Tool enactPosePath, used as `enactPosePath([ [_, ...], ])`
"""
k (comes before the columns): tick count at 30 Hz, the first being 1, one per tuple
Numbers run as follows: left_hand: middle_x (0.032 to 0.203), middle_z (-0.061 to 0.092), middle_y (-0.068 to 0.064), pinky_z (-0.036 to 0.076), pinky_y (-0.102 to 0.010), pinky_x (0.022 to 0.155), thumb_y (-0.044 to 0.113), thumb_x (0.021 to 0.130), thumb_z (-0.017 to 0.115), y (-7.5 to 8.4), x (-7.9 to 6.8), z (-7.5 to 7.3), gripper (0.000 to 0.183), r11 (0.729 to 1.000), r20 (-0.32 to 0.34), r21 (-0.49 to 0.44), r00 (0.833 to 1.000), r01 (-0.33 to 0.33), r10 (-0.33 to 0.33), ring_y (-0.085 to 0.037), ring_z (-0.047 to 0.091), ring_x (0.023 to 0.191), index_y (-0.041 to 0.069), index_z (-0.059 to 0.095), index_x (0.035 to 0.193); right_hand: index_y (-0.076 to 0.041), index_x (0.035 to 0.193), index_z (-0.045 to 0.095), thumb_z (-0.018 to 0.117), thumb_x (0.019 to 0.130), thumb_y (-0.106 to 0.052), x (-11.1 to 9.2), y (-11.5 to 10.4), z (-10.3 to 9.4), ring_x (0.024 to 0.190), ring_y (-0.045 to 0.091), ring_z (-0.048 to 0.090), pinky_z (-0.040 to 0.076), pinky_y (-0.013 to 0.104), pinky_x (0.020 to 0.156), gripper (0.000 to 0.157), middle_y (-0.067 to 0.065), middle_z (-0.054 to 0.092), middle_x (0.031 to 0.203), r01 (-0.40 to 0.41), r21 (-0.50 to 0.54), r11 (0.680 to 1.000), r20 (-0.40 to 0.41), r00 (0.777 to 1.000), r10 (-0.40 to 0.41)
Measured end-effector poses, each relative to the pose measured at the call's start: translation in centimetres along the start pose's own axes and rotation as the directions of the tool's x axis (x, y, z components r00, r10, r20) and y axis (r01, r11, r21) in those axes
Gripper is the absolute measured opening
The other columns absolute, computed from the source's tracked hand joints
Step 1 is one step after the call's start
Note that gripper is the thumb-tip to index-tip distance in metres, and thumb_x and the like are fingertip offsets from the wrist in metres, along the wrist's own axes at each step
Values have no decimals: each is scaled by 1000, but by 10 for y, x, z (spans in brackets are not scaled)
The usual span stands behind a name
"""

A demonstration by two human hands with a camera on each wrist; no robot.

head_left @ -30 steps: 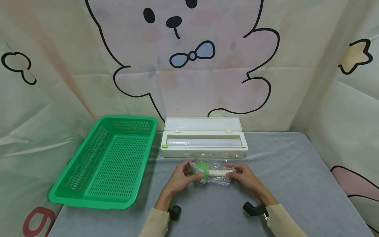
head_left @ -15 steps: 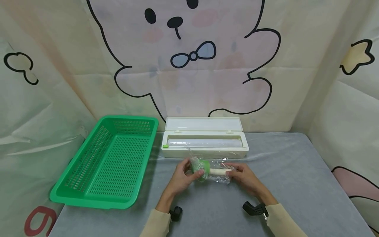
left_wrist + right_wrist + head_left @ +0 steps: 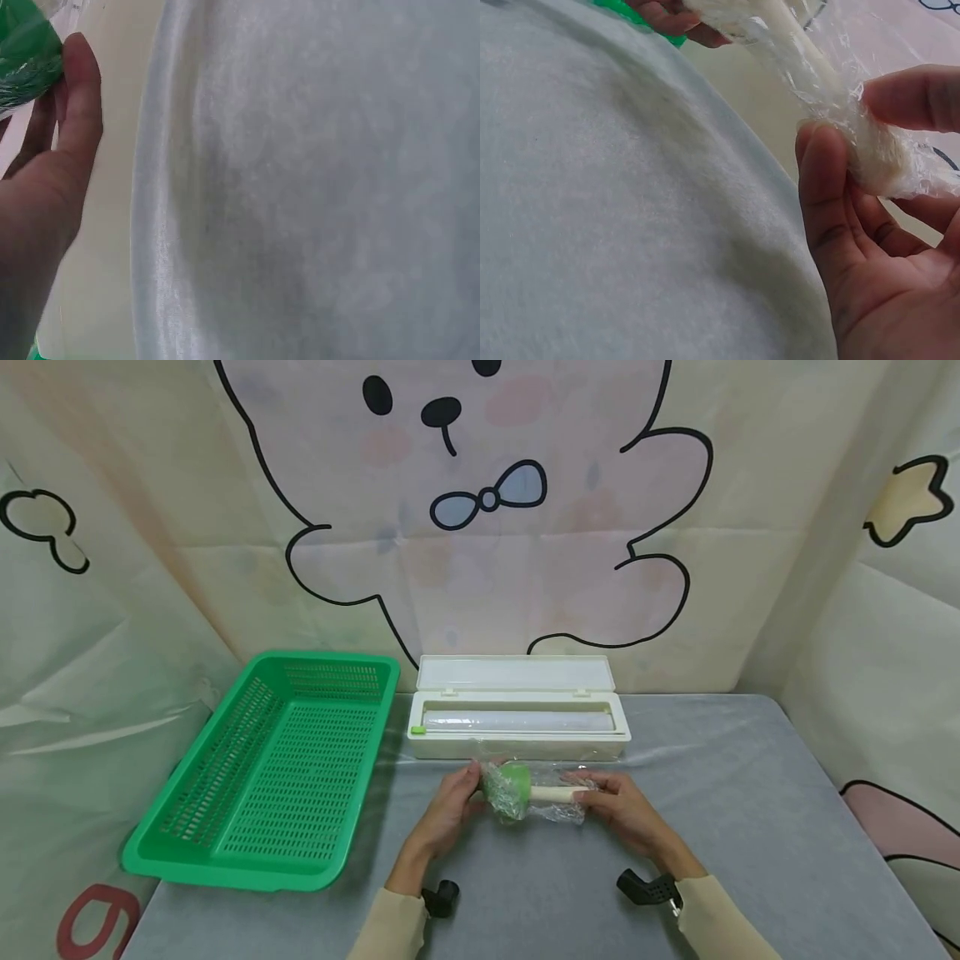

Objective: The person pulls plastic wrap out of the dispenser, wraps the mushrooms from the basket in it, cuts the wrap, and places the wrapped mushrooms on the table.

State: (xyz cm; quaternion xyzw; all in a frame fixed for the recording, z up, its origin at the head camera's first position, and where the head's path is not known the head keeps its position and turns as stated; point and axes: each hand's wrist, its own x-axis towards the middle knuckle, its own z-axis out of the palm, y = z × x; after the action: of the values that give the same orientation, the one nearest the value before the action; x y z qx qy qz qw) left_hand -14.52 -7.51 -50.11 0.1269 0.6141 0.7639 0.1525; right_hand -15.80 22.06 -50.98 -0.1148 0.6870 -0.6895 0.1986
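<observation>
In the head view a film-wrapped thing with a rounded green head (image 3: pixel 512 789) and a pale, straight stalk (image 3: pixel 553 794) lies crosswise between both hands. My left hand (image 3: pixel 447 808) holds the green head at its left end; in the left wrist view a fingertip presses the wrapped green side (image 3: pixel 28 56). My right hand (image 3: pixel 624 806) pinches the stalk's right end between thumb and fingers. Up close in the right wrist view, crumpled clear film (image 3: pixel 832 82) wraps the stalk, and its brownish tip (image 3: pixel 885 161) sits among the right fingers. Loose film spreads around the whole piece.
Just behind the hands stands a white cling film dispenser (image 3: pixel 517 748), lid (image 3: pixel 516 672) raised, a film roll (image 3: pixel 517 721) inside and a green slide cutter (image 3: pixel 418 730) at its left. A green perforated basket (image 3: pixel 341 827) stands left on the grey tablecloth (image 3: pixel 720 777). A printed curtain hangs behind.
My left thumb has moved off the front of the green head, and the left fingers have shifted to its left end. The right hand keeps its pinch nearly in place.
</observation>
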Motion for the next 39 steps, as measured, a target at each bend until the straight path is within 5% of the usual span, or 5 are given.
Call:
enactPosePath([
  [9, 94, 67, -4, 47, -24, 68, 28, 102, 64, -1, 3, 9, 34, 987, -272, 157, 962, 37, 7, -11, 56, 80, 0, 73, 120, 18, 130, 56, 67, 96, -4, 5, 0, 6, 91, 10, 60, 51, 25, 78, 42, 0, 68, 112, 19, -51, 999, 19, 1000, -18],
  [19, 112, 70, -17, 52, -23, 70, 16, 101, 64, 12, 1, 15, 33, 994, -306, 100, 952, 46, -14, -10, 62, 85, -6, 68, 125, 21, 128, 55, 66, 96, -4, 4, -4, 9, 97, 11, 62, 53, 24, 82, 42, 8, 67, 124, 12, -12, 1000, -12, 1000, -12],
  [28, 124, 64, -22, 53, -27, 78, 16, 105, 52, 20, 0, 17, 39, 999, -148, -32, 989, -34, 29, -14, 64, 94, -9, 59, 134, 18, 118, 64, 64, 98, -2, 7, 0, 10, 100, 9, 65, 54, 24, 83, 28, 0, 74, 113, 22, 52, 998, -47, 999, -19],
  [33, 124, 63, -11, 51, -31, 80, 25, 97, 70, 21, -3, 15, 48, 953, 19, 259, 988, -155, 156, -15, 59, 94, 7, 60, 141, 0, 105, 76, 62, 97, 1, 7, 0, 11, 91, 8, 66, 55, 23, 78, 16, -2, 76, 102, 59, 105, 993, -53, 997, -53],
  [39, 121, 63, 6, 45, -45, 97, 31, 93, 76, 17, -1, 16, 31, 863, 21, 479, 985, -159, 169, -16, 57, 112, 21, 72, 123, -2, 110, 76, 59, 99, 0, 7, -1, 12, 89, 8, 67, 56, 24, 76, 20, -3, 75, 103, 67, 112, 991, 3, 998, -68],
])
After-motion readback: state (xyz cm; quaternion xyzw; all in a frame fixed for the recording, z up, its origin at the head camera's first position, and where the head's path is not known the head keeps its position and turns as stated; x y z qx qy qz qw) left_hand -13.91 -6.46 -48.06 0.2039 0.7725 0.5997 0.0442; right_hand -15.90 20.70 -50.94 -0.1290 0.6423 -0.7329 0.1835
